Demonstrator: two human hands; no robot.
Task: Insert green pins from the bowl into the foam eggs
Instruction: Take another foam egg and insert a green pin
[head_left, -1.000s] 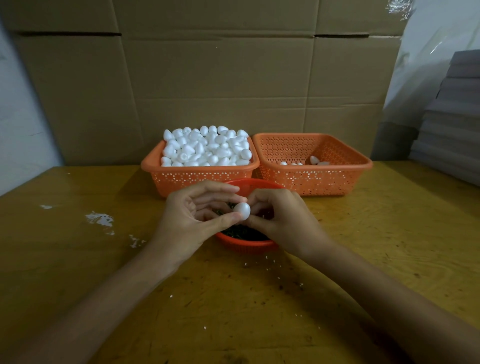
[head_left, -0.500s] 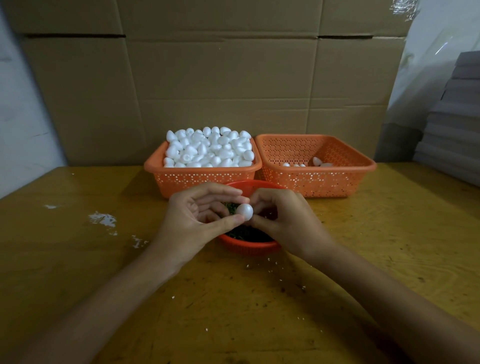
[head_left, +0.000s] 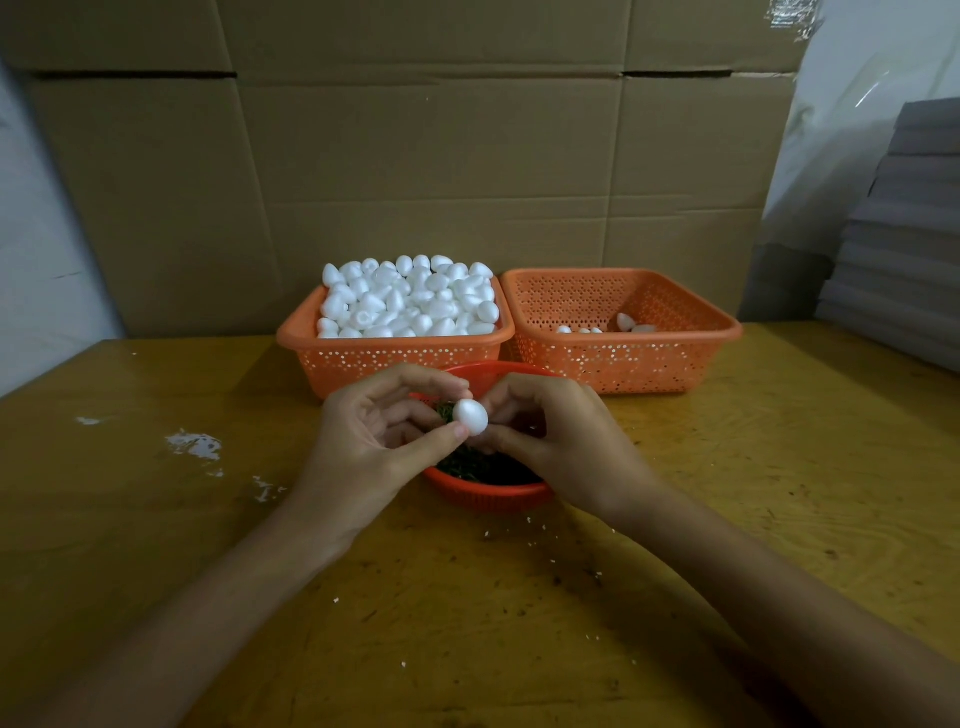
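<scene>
1. Pinching a foam egg (head_left: 470, 417) between thumb and forefinger, the left hand (head_left: 374, 441) hovered above the red bowl (head_left: 488, 493) of green pins (head_left: 478, 467).
2. Fingers of the right hand (head_left: 561, 441) curled against the foam egg's right side; what they grasped could not be told.

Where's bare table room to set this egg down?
The table is bare left of the full basket, but for white flecks; also between the forearms, and right of the right basket. Crowded: the centre, where left hand and right hand hold the egg over the red bowl.
</scene>
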